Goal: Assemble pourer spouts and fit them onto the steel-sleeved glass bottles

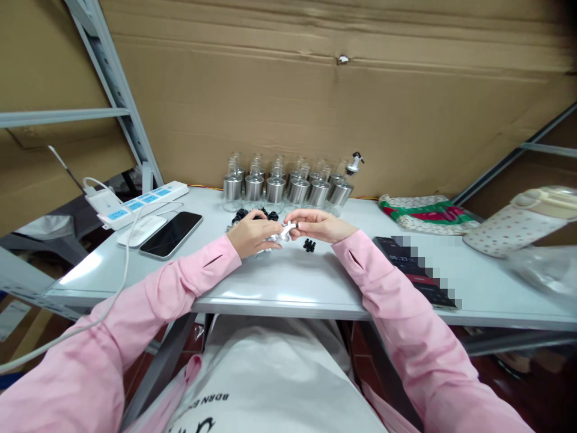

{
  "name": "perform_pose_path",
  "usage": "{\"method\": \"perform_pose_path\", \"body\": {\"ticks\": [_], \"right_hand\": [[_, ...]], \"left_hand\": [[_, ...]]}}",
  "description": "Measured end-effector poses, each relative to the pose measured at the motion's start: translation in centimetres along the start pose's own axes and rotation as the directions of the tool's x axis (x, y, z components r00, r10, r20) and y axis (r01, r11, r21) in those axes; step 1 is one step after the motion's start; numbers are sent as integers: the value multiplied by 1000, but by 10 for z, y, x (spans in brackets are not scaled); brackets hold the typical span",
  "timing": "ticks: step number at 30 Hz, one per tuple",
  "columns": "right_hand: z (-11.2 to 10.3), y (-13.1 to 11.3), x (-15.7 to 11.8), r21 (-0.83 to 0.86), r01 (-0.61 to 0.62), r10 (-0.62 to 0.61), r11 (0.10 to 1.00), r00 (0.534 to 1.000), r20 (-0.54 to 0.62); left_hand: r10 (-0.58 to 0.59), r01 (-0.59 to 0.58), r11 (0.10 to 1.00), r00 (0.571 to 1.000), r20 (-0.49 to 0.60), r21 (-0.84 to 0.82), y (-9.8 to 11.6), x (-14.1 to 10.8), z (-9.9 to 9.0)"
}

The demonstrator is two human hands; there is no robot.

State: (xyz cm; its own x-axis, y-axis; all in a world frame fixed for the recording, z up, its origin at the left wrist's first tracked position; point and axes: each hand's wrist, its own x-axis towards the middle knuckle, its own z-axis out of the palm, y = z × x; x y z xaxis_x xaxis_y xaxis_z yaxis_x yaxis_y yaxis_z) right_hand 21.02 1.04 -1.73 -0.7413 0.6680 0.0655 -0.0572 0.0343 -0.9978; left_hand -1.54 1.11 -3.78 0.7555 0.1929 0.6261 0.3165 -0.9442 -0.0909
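Both hands meet above the middle of the table. My left hand (255, 233) is closed on the left side of a small white part (286, 231). The fingertips of my right hand (318, 225) pinch a small black piece (294, 225) at the right end of that white part. Behind and under my left hand lie black parts (272, 215) and some clear or silvery pieces, partly hidden. A little group of black pieces (309, 245) rests on the table just in front of my right hand.
Glass bottles with metal sleeves (275, 189) stand in rows at the back, one topped by a pourer (354, 163). A phone (172, 235) and power strip (143, 203) lie left; another phone (415, 270), patterned cloth (426, 214) and dotted container (514, 222) are right.
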Motion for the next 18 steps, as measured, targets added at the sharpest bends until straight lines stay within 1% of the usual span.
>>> {"method": "perform_pose_path", "body": {"ticks": [6, 12, 13, 15, 16, 18], "right_hand": [[4, -3, 1, 7, 6, -6, 1000, 1000, -20], [9, -4, 6, 42, 62, -53, 997, 982, -183], [9, -4, 6, 41, 78, -67, 996, 975, -211], [8, -6, 6, 38, 117, -102, 992, 955, -278], [7, -6, 6, 36, 134, -116, 990, 942, -316], [4, -8, 5, 32, 158, -134, 987, 914, -384]], "left_hand": [[-9, 9, 1000, 1000, -16, -15, -1, 0, 1], [-57, 55, 996, 998, -28, -68, -4, 1, -7], [-84, 81, 993, 996, -31, -89, -6, 1, -9], [-180, 172, 978, 982, -50, -121, -14, 1, -13], [-247, 237, 963, 966, -72, -124, -19, -1, -15], [-372, 364, 927, 921, -114, -90, -33, -4, -17]]}}
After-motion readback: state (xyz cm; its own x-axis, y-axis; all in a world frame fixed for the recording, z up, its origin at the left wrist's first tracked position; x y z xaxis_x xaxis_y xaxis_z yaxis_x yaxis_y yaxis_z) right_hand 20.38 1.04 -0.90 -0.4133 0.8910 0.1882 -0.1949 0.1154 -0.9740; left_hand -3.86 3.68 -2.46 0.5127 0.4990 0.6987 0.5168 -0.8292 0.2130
